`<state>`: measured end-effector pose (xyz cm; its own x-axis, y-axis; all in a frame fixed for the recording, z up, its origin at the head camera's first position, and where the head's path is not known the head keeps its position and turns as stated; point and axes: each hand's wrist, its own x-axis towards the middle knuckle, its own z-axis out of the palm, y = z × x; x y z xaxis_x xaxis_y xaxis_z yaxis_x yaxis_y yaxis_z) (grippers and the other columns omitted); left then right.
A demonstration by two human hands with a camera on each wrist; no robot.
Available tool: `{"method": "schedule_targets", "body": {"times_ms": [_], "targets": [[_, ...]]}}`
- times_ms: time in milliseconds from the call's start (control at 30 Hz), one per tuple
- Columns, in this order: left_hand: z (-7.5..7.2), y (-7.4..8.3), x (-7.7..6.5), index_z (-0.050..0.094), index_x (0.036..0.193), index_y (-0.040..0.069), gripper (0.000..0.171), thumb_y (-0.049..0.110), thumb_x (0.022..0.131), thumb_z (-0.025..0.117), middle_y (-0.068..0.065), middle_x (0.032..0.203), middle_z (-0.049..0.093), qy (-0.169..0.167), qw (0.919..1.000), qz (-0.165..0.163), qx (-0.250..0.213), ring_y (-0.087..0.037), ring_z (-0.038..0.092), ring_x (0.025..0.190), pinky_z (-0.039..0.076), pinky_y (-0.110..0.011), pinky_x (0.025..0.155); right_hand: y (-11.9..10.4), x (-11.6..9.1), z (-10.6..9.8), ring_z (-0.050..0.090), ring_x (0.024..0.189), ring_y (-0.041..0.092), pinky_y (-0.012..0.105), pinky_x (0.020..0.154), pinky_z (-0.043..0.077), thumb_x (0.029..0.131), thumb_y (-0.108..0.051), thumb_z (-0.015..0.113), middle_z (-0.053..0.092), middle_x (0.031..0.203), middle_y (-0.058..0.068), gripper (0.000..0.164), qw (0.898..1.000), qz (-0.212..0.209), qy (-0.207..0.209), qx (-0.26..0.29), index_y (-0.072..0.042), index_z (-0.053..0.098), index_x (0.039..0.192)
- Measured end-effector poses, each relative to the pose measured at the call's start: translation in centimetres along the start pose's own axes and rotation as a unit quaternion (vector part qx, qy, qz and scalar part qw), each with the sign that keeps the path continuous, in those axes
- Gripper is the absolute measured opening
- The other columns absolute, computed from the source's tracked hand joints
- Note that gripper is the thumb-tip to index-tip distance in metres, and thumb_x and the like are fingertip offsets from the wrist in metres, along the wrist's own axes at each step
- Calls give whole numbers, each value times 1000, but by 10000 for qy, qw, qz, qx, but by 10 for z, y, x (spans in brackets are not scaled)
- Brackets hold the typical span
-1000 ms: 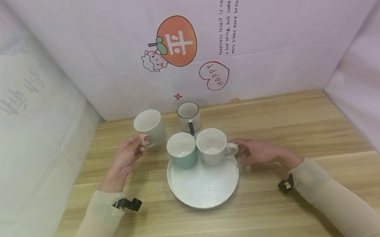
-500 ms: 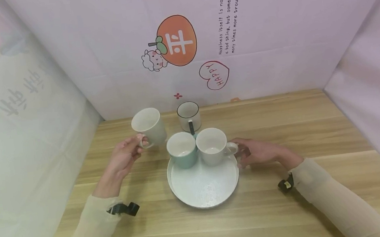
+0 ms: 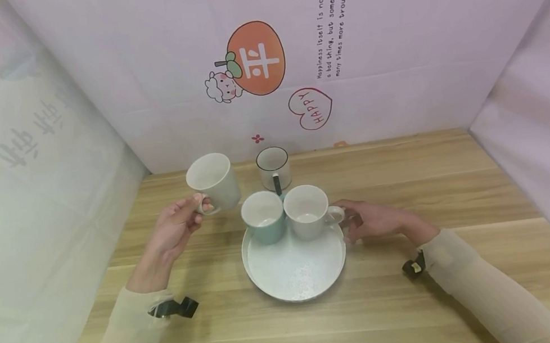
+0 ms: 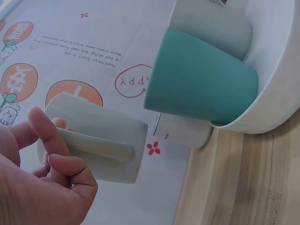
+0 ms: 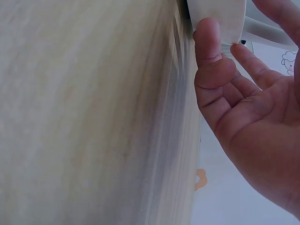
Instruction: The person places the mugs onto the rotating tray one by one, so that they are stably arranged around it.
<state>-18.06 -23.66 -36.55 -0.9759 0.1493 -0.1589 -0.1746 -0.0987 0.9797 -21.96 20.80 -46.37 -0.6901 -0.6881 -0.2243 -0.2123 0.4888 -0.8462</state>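
Pale mug (image 3: 225,189) is hanging slightly tilted over the counter (image 3: 294,339), just left of the round white tray (image 3: 292,277). The left hand (image 3: 174,227) is clamping the mug's handle (image 4: 103,145) between thumb and fingers. The right hand (image 3: 374,219) is touching the tray's right edge, its thumb and fingers lying apart. A teal mug (image 3: 268,232) and a cream mug (image 3: 306,227) are standing upright on the tray's far side, and a black-rimmed mug (image 3: 284,178) is standing on the counter behind them.

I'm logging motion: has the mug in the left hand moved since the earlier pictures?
Yes. The held mug has shifted slightly left and up in the head view, against the unmoved black-rimmed mug.
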Motion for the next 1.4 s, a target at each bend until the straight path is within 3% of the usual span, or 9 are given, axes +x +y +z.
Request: {"method": "schedule_targets", "body": {"times_ms": [800,1400], "targets": [[20,16,-28,70,92,14,21,27,102,57,8,92,68,-147,9996,192,166,-2,51,68,43,-15,67,-1,-1,0,66,109,27,41,74,61,84,-19,79,60,134,21,80,10000,-10,-8,62,-25,37,151],[48,13,-42,70,97,13,19,23,104,55,8,87,66,-401,9981,125,446,-4,48,69,41,-16,65,-2,-1,0,67,102,25,41,72,61,84,-20,80,59,136,22,82,9999,73,-22,109,-25,35,152]]}}
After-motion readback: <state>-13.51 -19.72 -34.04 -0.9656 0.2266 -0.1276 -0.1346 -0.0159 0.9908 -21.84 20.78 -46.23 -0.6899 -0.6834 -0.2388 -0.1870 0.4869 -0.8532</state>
